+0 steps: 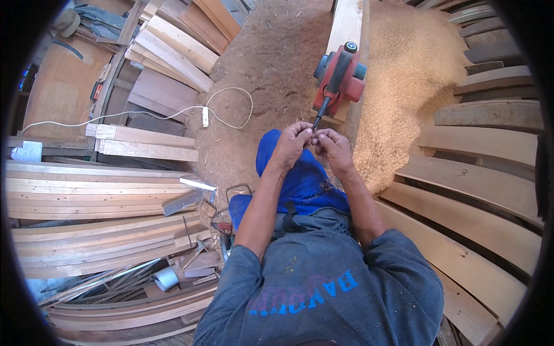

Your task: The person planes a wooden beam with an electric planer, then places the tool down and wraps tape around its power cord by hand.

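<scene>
A red and black electric hand planer (348, 81) rests on a pale wooden board (346, 26) in front of me. Its black power cord (319, 116) runs from the rear of the handle toward my fingers. My left hand (293, 144) is closed in a pinch on the cord, just behind the planer. Close beside it, my right hand (334, 149) also pinches at the cord, fingertips nearly touching those of the left. What lies right between the fingertips is mostly hidden.
Wood shavings (398, 98) are heaped right of the board. Stacked planks (98, 190) line the left, and more boards (479, 144) the right. A white extension cord (167, 117) with a socket (205, 117) lies on the left. A blue-white tape roll (166, 279) sits lower left.
</scene>
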### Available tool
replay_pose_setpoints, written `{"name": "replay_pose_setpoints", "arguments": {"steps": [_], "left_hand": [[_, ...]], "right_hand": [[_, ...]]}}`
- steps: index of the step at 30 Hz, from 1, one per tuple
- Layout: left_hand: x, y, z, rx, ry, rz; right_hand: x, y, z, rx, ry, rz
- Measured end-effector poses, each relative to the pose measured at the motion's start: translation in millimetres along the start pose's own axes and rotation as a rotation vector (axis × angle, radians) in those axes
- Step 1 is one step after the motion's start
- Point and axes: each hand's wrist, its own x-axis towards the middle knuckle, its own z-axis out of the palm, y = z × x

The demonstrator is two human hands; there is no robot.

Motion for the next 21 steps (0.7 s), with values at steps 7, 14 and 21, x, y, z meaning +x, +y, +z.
{"name": "replay_pose_setpoints", "arguments": {"steps": [7,14,21], "left_hand": [[-2,6,5,0.176,0.019,0.040],[-2,0,1,0.233,0.011,0.059],[-29,38,-21,0.284,0.074,0.266]], "right_hand": [[0,-2,-1,0.001,0.001,-0.014],[-1,1,-7,-0.063,0.046,-0.023],[0,13,-22,-0.250,0.135,-0.063]]}}
